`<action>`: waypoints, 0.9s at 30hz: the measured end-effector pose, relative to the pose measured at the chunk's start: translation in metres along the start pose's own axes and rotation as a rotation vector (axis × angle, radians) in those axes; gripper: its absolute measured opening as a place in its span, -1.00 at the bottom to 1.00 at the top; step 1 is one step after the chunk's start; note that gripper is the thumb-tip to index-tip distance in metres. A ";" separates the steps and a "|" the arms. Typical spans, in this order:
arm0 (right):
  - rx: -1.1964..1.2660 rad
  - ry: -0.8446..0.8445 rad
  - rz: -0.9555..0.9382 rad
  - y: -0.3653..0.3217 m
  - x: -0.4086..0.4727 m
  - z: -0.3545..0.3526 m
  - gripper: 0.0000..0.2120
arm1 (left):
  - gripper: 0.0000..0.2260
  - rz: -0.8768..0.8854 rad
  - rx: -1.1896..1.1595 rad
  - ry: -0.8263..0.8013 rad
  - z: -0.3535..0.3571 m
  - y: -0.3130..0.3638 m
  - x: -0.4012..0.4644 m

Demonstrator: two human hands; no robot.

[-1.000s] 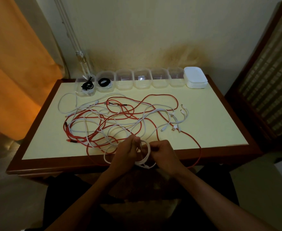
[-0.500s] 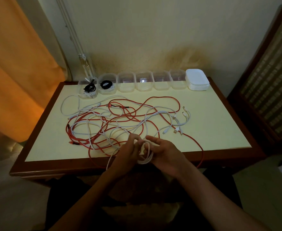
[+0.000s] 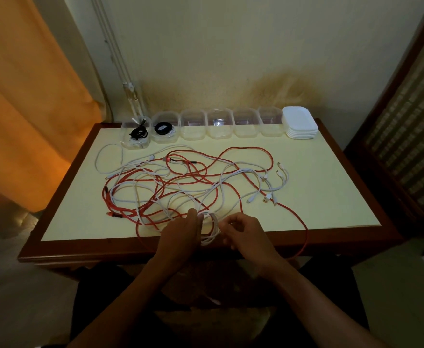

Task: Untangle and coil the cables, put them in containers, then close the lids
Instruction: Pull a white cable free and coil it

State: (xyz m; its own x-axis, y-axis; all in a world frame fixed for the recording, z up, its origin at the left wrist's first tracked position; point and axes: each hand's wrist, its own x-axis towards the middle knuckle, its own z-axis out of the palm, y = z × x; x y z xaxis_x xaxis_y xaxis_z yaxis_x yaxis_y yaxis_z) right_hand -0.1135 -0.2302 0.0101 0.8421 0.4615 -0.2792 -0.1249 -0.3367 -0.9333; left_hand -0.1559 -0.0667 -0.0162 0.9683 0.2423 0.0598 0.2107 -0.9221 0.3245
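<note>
White cable (image 3: 209, 228) coil sitting at table (image 3: 331, 197) near edge, left hand (image 3: 181, 234) gripping it, right hand (image 3: 241, 233) fingers curled, seemingly pinching a strand. Risk: loose end is trailing into red cables (image 3: 231, 172); pulling is likely snagging, coil springing apart.

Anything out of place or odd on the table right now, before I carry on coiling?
One thing: a loop of the red cable hangs over the table's near wooden edge, right of the right hand, where it could snag or slide off. The leftmost clear plastic container has black cable ends sticking up, which might block a lid.
</note>
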 end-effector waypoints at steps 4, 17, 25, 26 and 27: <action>-0.066 -0.065 0.014 0.000 0.002 -0.002 -0.87 | -0.75 0.022 0.069 -0.039 -0.001 -0.004 -0.001; 0.097 -0.146 -0.012 0.002 0.015 -0.019 -0.79 | -0.83 0.081 -0.043 -0.128 -0.008 -0.013 0.000; -0.294 0.245 -0.252 0.014 0.014 -0.001 -0.91 | -0.69 -0.124 -0.814 -0.133 -0.007 0.011 -0.005; -0.266 0.238 -0.225 0.015 0.013 0.000 -0.91 | -0.69 -0.122 -0.808 -0.126 -0.004 0.013 -0.004; -0.223 0.220 -0.190 0.015 0.011 0.000 -0.90 | -0.68 -0.106 -0.755 -0.111 0.000 0.014 -0.003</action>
State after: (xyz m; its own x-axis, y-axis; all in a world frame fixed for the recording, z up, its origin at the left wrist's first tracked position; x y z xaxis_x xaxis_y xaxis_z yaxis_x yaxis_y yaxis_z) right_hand -0.1059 -0.2299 -0.0069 0.9350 0.3536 -0.0276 0.1416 -0.4435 -0.8850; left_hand -0.1561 -0.0804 -0.0114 0.9642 0.2496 -0.0896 0.1932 -0.4300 0.8819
